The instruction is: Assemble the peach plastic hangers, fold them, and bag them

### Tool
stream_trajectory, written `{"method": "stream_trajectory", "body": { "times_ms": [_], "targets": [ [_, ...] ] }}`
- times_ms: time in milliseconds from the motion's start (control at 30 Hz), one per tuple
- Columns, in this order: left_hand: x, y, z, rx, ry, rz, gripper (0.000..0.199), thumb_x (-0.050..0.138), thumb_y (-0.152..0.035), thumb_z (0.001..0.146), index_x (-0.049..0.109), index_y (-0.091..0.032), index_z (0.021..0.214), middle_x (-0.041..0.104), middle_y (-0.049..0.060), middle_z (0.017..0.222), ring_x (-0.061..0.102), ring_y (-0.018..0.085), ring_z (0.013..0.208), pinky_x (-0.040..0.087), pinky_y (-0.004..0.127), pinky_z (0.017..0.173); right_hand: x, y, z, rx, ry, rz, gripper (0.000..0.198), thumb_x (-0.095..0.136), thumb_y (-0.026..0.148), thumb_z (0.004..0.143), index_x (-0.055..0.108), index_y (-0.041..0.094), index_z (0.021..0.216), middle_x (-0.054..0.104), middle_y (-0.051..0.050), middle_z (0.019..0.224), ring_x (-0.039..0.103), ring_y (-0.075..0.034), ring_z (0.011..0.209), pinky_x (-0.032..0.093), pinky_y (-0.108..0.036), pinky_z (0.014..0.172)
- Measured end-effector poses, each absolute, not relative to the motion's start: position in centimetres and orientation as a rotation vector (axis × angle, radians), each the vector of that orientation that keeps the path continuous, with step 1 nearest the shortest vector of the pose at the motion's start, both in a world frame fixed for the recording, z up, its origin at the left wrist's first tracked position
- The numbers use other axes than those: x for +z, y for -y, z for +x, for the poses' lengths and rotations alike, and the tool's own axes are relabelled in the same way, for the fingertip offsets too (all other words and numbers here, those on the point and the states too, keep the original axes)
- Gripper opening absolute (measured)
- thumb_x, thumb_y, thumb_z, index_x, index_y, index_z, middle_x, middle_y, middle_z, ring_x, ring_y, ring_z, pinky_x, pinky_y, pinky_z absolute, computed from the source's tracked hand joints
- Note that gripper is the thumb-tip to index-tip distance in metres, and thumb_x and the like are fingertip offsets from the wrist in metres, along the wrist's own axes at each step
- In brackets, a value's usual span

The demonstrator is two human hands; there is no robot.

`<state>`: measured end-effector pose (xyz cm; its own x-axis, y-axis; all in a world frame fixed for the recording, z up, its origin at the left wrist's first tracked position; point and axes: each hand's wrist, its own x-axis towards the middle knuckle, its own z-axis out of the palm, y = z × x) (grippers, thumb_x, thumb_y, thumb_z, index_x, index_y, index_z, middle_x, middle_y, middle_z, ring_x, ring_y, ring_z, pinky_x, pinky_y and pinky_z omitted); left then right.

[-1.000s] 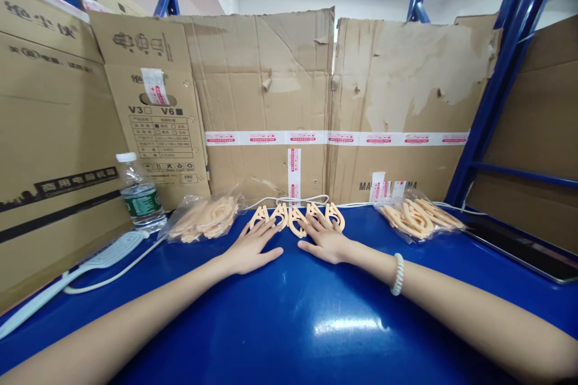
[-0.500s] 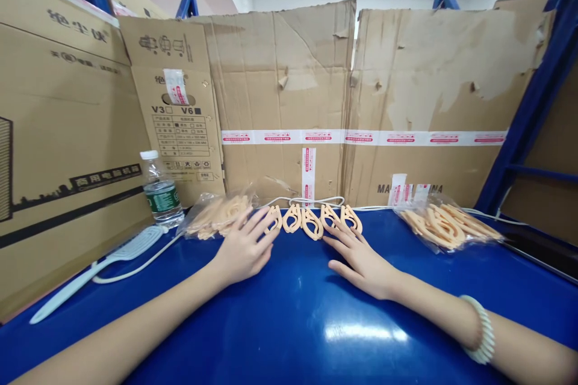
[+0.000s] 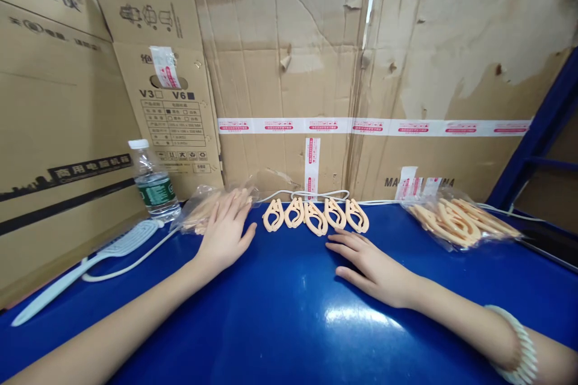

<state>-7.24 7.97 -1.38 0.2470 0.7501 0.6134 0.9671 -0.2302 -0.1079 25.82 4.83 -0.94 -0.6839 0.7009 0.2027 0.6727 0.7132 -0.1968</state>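
Observation:
My left hand lies over a clear plastic bag of peach folding hangers, its fingers stretched out and its thumb apart. Whether the fingers press on the bag I cannot tell. My right hand is open and flat over the blue tabletop, holding nothing. Its fingertips are just in front of a row of several peach folded hangers, which stand side by side near the back of the table. A second clear bag of the same hangers rests to the right.
A water bottle stands at the left, with a pale blue hairbrush in front of it. A white cable runs behind the hangers. Cardboard panels wall off the back. A dark flat object lies at the far right.
My left hand has moved left, off the row of hangers and onto the bag. My right hand has drawn back a little from the row. The view has tilted down.

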Motion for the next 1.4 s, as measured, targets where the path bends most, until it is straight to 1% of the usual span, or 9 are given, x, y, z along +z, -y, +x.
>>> {"method": "stream_trajectory", "body": {
  "times_ms": [167, 333, 433, 667, 900, 1033, 1167, 1267, 1400],
  "targets": [
    [-0.9, -7.5, -6.6, -0.751, 1.405, -2.177, 0.046, 0.039, -0.025, 0.093, 0.049, -0.011, 0.136, 0.048, 0.016, 0.144, 0.034, 0.033, 0.139, 0.029, 0.059, 0.111, -0.9, -4.8, 26.0, 0.088, 2.653, -1.064, 0.054, 0.041, 0.05, 0.095, 0.052, 0.018, 0.137, 0.047, -0.014, 0.145, 0.032, -0.032, 0.14, 0.028, -0.054, 0.114],
    [0.4, -4.0, -3.9, -0.928, 0.564, -2.546, 0.05, 0.042, -0.004, 0.092, 0.047, -0.022, 0.138, 0.064, 0.008, 0.13, 0.053, 0.02, 0.125, 0.045, 0.043, 0.104, -0.7, -5.7, 27.0, 0.03, 2.359, -1.072, 0.044, 0.044, 0.04, 0.095, 0.056, 0.018, 0.13, 0.049, -0.014, 0.141, 0.043, -0.028, 0.132, 0.035, -0.05, 0.11],
    [0.3, -1.9, -2.6, -0.954, 0.299, -2.698, 0.047, 0.039, -0.007, 0.097, 0.045, -0.024, 0.14, 0.068, 0.004, 0.124, 0.062, 0.017, 0.115, 0.049, 0.037, 0.1, -0.4, -6.6, 27.8, 0.159, 2.068, -1.056, 0.037, 0.044, 0.034, 0.093, 0.06, 0.02, 0.123, 0.058, -0.012, 0.13, 0.051, -0.027, 0.124, 0.04, -0.048, 0.106],
    [-1.4, -0.9, -1.4, -0.873, 0.369, -3.232, 0.041, 0.039, -0.004, 0.089, 0.073, -0.028, 0.09, 0.072, -0.003, 0.113, 0.065, 0.016, 0.112, 0.049, 0.038, 0.104, 0.5, -5.7, 27.4, 0.468, 1.99, -1.015, 0.031, 0.044, 0.031, 0.093, 0.066, 0.019, 0.111, 0.07, -0.01, 0.109, 0.065, -0.021, 0.102, 0.05, -0.042, 0.094],
    [0.2, -0.6, -1.5, -0.908, 0.55, -3.61, 0.025, 0.043, -0.008, 0.066, 0.06, -0.023, 0.055, 0.075, -0.004, 0.106, 0.059, 0.025, 0.12, 0.047, 0.04, 0.103, 0.1, -2.8, 25.6, 0.277, 2.739, -0.942, 0.064, 0.047, 0.052, 0.093, 0.038, 0.019, 0.146, 0.025, -0.013, 0.157, 0.017, -0.03, 0.146, 0.018, -0.052, 0.117],
    [0.8, -1.2, -1.5, -1.269, 0.674, -3.956, 0.012, 0.053, -0.015, 0.072, 0.064, -0.017, 0.067, 0.077, 0.008, 0.097, 0.067, 0.031, 0.103, 0.056, 0.043, 0.086, -0.5, -2.9, 25.6, 0.351, 2.831, -1.036, 0.072, 0.042, 0.062, 0.091, 0.029, 0.023, 0.151, 0.016, -0.012, 0.159, 0.008, -0.033, 0.147, 0.01, -0.056, 0.117],
    [0.3, -1.2, -0.5, -1.5, 1.209, -3.731, 0.017, 0.05, -0.023, 0.091, 0.065, -0.015, 0.091, 0.072, 0.011, 0.102, 0.069, 0.021, 0.085, 0.059, 0.027, 0.06, -0.7, -2.9, 25.4, 0.369, 2.811, -1.087, 0.079, 0.045, 0.067, 0.087, 0.025, 0.026, 0.152, 0.01, -0.012, 0.16, 0.004, -0.037, 0.146, 0.006, -0.06, 0.115],
    [-0.5, -0.9, 0.3, -1.314, 0.992, -3.342, 0.021, 0.048, -0.014, 0.094, 0.068, -0.017, 0.098, 0.072, 0.007, 0.098, 0.067, 0.017, 0.087, 0.057, 0.027, 0.074, -0.8, -2.6, 25.1, 0.358, 2.813, -1.102, 0.078, 0.046, 0.066, 0.087, 0.026, 0.027, 0.151, 0.01, -0.013, 0.16, 0.003, -0.038, 0.146, 0.005, -0.063, 0.114],
    [-1.2, -0.3, 0.6, -0.919, 0.601, -3.233, 0.032, 0.052, -0.012, 0.091, 0.061, -0.021, 0.12, 0.064, 0.009, 0.121, 0.058, 0.022, 0.115, 0.048, 0.038, 0.1, -0.9, -2.6, 25.0, 0.343, 2.795, -1.059, 0.076, 0.049, 0.063, 0.087, 0.029, 0.027, 0.15, 0.015, -0.014, 0.16, 0.009, -0.039, 0.145, 0.009, -0.065, 0.112]
  ]
}}
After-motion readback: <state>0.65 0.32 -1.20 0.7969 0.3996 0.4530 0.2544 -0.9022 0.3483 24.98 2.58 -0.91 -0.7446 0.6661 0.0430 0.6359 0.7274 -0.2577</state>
